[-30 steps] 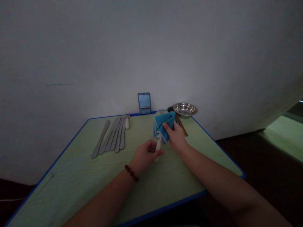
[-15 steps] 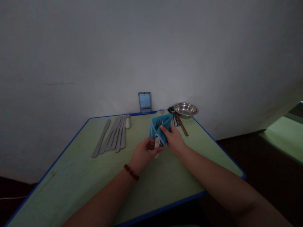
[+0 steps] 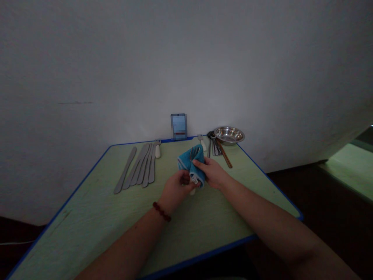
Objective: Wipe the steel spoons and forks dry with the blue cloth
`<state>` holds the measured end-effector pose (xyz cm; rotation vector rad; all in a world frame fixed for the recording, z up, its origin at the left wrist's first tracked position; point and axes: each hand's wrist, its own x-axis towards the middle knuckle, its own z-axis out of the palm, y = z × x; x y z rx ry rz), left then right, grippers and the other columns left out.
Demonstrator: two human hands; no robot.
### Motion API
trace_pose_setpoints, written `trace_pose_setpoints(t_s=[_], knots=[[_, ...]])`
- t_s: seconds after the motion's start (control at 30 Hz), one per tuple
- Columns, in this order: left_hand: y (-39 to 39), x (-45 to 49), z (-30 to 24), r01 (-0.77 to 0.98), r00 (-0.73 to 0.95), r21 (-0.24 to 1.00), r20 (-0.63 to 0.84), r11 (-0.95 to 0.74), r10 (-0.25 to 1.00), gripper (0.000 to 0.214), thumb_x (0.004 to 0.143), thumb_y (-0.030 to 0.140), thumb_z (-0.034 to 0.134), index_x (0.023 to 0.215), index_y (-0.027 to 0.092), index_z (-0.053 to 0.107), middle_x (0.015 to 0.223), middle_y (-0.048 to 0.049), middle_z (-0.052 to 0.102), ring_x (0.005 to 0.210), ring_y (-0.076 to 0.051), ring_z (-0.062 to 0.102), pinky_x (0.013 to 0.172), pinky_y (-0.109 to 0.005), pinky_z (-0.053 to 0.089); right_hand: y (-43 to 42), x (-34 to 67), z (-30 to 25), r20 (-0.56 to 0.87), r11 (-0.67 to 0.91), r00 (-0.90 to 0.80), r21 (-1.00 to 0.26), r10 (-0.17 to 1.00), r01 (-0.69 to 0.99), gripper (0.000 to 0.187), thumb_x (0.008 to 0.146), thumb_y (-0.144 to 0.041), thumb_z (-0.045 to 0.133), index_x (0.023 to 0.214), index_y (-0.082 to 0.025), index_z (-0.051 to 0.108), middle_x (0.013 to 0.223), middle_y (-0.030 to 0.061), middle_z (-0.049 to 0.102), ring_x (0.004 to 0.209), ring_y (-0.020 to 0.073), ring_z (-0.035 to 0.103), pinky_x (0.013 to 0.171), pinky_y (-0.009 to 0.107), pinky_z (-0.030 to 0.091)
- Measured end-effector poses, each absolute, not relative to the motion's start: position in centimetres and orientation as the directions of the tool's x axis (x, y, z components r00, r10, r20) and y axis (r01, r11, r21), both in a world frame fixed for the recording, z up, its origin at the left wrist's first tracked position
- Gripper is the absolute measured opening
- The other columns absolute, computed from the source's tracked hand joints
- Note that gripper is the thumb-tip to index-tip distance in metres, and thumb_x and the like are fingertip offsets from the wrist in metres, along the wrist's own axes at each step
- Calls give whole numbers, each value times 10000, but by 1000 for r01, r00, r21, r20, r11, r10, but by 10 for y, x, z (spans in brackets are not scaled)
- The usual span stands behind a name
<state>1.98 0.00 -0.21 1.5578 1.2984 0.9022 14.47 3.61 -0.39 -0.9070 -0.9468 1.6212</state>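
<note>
My left hand (image 3: 176, 187), with a beaded bracelet at the wrist, is closed on the pale handle of a fork (image 3: 193, 154). The fork's metal tines point away from me and show above a blue cloth (image 3: 199, 168). Folded around the fork, the cloth is gripped by my right hand (image 3: 214, 173), its thumb pressing on top. Part of the fork's handle is hidden by the cloth and my left fingers. Both hands are above the middle of the table.
Several flat grey knives (image 3: 141, 165) lie left on the pale green table (image 3: 96, 221), beside a white-handled fork (image 3: 157, 149). Another fork (image 3: 203, 144), spoons (image 3: 215, 147), chopsticks (image 3: 225, 155) and a metal bowl (image 3: 229, 136) are back right. A phone (image 3: 178, 127) leans against the wall.
My right hand has drawn the cloth a little toward me and left along the fork. The far fork's handle now shows behind it. My left hand has barely moved.
</note>
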Motion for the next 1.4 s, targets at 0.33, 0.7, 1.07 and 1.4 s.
trace_pose_setpoints(t_s=[0.33,0.7,1.07,1.4], knots=[[-1,19,-7,340,215,938,-5,-70,977,190,571,287,635,680,203,504,719,-15,625,728,-202,599,683,-298,456,37,150,-2,-115,-185,-247,-941,962,-282,168,589,-269,655,693,-160,581,629,-26,618,545,87,554,613,251,464],[-1,20,-6,374,204,923,14,-91,979,205,565,284,637,690,193,502,695,-9,615,682,-170,586,644,-289,458,37,151,-2,-5,-27,-153,-989,988,-142,174,617,-302,625,738,-180,598,721,-3,644,633,119,578,653,281,468],[0,20,-6,354,226,932,-1,-81,974,228,570,335,628,690,203,487,714,-23,613,688,-165,581,646,-280,451,41,153,-5,40,35,-89,-998,995,-53,214,618,-347,612,750,-179,593,706,8,631,602,127,564,591,280,463],[-2,21,-3,363,252,929,-17,-78,968,225,597,346,611,704,188,492,736,-23,617,702,-178,584,660,-312,459,45,157,-6,127,130,-33,-987,991,95,235,635,-379,589,765,-184,601,686,7,622,603,135,559,563,269,450]])
